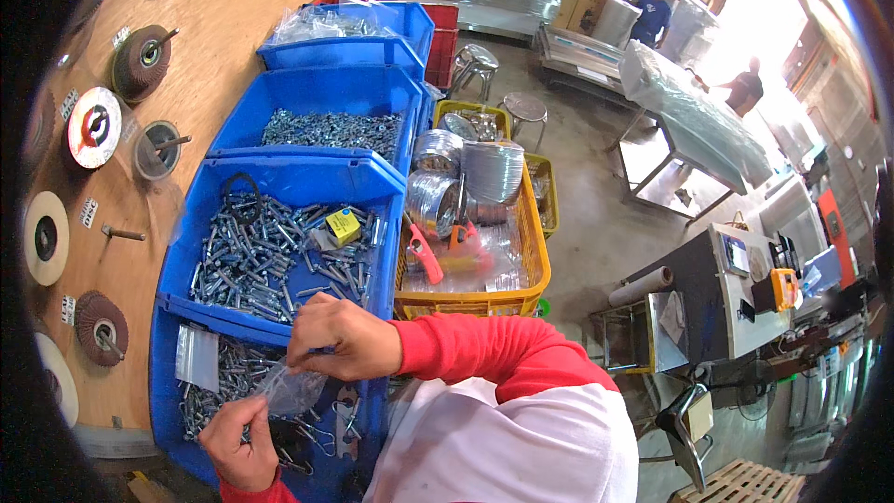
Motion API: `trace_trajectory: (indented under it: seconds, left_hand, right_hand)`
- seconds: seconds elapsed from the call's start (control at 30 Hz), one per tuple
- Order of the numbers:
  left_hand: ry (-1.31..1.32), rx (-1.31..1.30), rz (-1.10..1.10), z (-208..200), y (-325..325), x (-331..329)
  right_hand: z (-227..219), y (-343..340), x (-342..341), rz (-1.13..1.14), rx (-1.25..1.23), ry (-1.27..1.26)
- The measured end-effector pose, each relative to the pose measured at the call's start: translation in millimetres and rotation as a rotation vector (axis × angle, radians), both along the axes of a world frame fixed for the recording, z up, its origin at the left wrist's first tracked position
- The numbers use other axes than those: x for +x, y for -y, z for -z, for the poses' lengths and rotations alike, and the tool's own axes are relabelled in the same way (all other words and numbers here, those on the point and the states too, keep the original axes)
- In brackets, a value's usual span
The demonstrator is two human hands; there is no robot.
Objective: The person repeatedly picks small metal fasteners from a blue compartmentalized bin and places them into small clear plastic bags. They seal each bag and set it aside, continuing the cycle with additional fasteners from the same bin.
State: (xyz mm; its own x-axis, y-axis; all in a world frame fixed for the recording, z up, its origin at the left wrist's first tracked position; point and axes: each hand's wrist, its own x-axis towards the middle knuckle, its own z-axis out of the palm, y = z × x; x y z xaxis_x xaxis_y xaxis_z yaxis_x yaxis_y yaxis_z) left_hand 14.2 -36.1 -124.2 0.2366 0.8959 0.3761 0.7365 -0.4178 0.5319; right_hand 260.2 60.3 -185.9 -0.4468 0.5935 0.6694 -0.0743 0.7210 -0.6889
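A small clear plastic bag stretches between my two hands, above the nearest blue bin of metal bolts and hooks. My left hand pinches the bag's lower left edge between thumb and fingers. On the bag's upper side, the fingertips of my right hand are closed. Whether anything lies inside the bag I cannot tell. A stack of clear bags rests on the bolts at the bin's left. Just beyond, another blue bin holds long bolts and a small yellow box.
Farther bins hold small screws and clear bags. To the right, a yellow crate carries wire coils and red-handled tools. Grinding wheels hang on the wooden board at left. Two people are in the background.
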Motion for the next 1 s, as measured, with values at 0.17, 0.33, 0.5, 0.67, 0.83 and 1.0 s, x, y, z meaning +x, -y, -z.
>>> trace_trajectory:
  seconds: [0.17,0.33,0.5,0.67,0.83,1.0]
  left_hand:
    - [-0.027,-0.243,0.097,10,-8,8]
    - [0.169,-0.668,0.026,37,-19,11]
    - [-0.139,-0.735,-0.017,46,-25,13]
    - [-0.008,-0.608,-0.046,38,-28,17]
    - [-0.034,-0.282,0.006,40,-33,13]
    - [0.046,-0.639,0.082,-5,-44,-11]
  right_hand:
    - [11,-8,-4,-0.088,0.190,0.205]
    - [27,-12,-17,-0.127,0.389,0.355]
    - [27,-20,-18,-0.205,0.328,0.310]
    - [17,-31,-8,-0.345,0.380,0.454]
    - [12,-44,-4,-0.239,0.428,0.462]
    - [-26,-67,-12,-0.317,0.119,0.348]
